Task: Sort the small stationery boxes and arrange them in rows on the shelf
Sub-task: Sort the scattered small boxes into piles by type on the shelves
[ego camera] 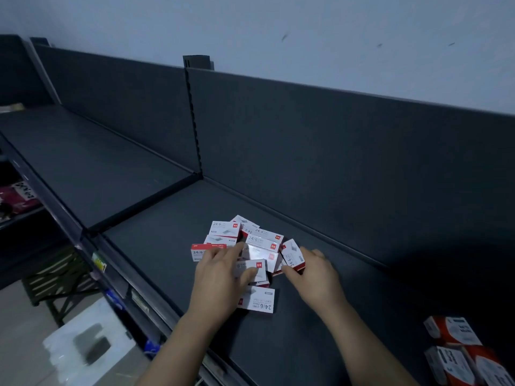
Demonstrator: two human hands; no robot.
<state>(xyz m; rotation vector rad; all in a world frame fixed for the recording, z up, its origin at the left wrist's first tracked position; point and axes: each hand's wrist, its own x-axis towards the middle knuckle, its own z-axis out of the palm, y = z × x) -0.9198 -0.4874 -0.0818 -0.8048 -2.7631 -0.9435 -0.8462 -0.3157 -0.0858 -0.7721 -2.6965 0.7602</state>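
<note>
**A:** Where are the boxes?

**B:** There's a heap of small white-and-red cardboard stationery boxes (259, 243), printed 24/6, in the middle of the dark grey metal shelf (156, 246). They're jumbled and overlapping, not in rows. One loose white-and-red box (257, 300) lies flat just in front of the heap, partly under the left wrist.

**A:** Hands?

**B:** The left hand (220, 277) lies on the heap's near-left side, fingers spread and fairly straight, thumb resting on a top box. The right hand (316, 274) is at the heap's right edge, thumb and fingers pinching a tilted box (292, 257).

**A:** Anything in the way?

**B:** A cluster of orange-and-white cartons (451, 331) sits at the shelf's near-right corner, well apart from the heap. A black slotted upright post (195, 121) splits the back panel behind it. Paper price labels (99, 261) run along the shelf's front edge. On the floor to the left are a white plastic stool (83, 344) and a dark green slatted crate (61, 274).
</note>
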